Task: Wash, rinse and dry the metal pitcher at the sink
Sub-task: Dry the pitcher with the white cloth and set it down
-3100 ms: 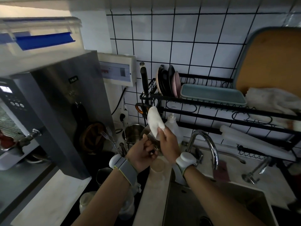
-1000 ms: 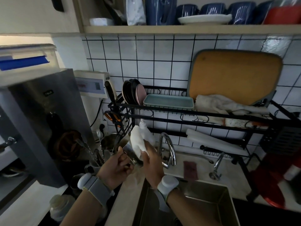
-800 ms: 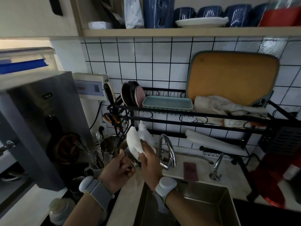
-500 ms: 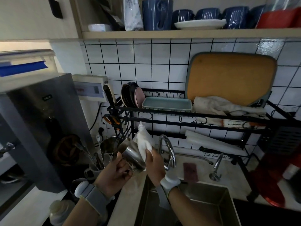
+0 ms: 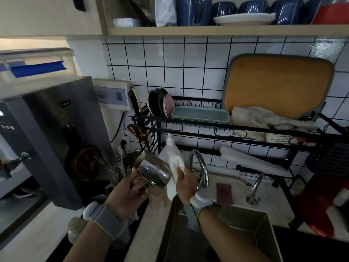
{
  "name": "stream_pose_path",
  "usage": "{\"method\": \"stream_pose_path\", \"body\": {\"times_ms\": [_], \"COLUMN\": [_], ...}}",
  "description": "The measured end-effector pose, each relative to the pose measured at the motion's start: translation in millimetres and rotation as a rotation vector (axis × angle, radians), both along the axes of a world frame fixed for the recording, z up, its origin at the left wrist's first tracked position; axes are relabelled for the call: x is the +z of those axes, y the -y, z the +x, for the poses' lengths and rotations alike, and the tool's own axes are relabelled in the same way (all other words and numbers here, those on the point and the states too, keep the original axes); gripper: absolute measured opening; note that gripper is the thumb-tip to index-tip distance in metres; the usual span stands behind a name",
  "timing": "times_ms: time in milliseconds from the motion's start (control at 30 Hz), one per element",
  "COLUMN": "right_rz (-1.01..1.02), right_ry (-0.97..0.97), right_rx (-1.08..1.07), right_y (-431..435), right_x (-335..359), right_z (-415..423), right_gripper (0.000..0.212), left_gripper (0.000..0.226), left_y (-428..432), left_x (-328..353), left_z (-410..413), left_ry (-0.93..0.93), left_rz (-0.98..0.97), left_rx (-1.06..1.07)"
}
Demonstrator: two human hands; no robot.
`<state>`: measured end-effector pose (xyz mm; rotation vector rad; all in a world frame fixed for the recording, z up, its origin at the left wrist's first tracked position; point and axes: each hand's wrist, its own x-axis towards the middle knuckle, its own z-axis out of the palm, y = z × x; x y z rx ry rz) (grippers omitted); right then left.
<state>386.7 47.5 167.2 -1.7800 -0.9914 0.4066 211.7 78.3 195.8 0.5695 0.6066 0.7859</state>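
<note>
Holding the metal pitcher (image 5: 154,172) by its handle in my left hand (image 5: 127,193), I have my fingers curled tight around it and my thumb up against its side; the pitcher is tilted, mouth turned up and away to the left, and what is inside I cannot tell. My right hand (image 5: 186,184) is closed on a white cloth (image 5: 174,173), pressing it against the pitcher's right wall, with the cloth bunched above my fingers and hanging below them. Both wrists wear grey bands, and my forearms reach in from the bottom edge, the right one crossing over the sink (image 5: 245,231). The sink basin below is dark and looks bare apart from its drain. The pitcher hangs over the counter strip at the sink's left rim, just left of the curved faucet (image 5: 200,167). Behind my hands a soap bottle (image 5: 171,148) stands touching nothing I can make out, beside a steel cup of utensils (image 5: 130,159). Farther back the black dish rack (image 5: 217,127) holds upright plates (image 5: 160,104), a pale green tray (image 5: 201,114), a crumpled rag (image 5: 264,118) and an orange cutting board (image 5: 277,86). Highest, the shelf (image 5: 217,31) carries blue mugs (image 5: 194,10) and a white plate (image 5: 243,17)
</note>
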Motion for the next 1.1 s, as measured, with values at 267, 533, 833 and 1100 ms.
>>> {"method": "stream_pose_path", "body": {"times_ms": [267, 533, 833, 1100], "right_rz": [0.033, 0.090, 0.164, 0.106], "right_ry": [-0.006, -0.266, -0.323, -0.334], "right_rx": [-0.044, -0.080, -0.002, 0.076], "right_y": [-12, -20, -23, -27], "right_x": [4, 6, 2, -9], "right_z": [-11, -46, -64, -89], "right_gripper": [0.025, 0.033, 0.035, 0.026], "left_gripper": [0.046, 0.049, 0.051, 0.056], "left_y": [-2, 3, 14, 29], "left_x": [-16, -36, -55, -117], "left_z": [-39, -69, -97, -128], "left_ry": [0.011, -0.078, -0.602, -0.775], "left_rz": [0.036, 0.068, 0.196, 0.222], "left_rx": [-0.023, 0.012, 0.192, 0.219]}}
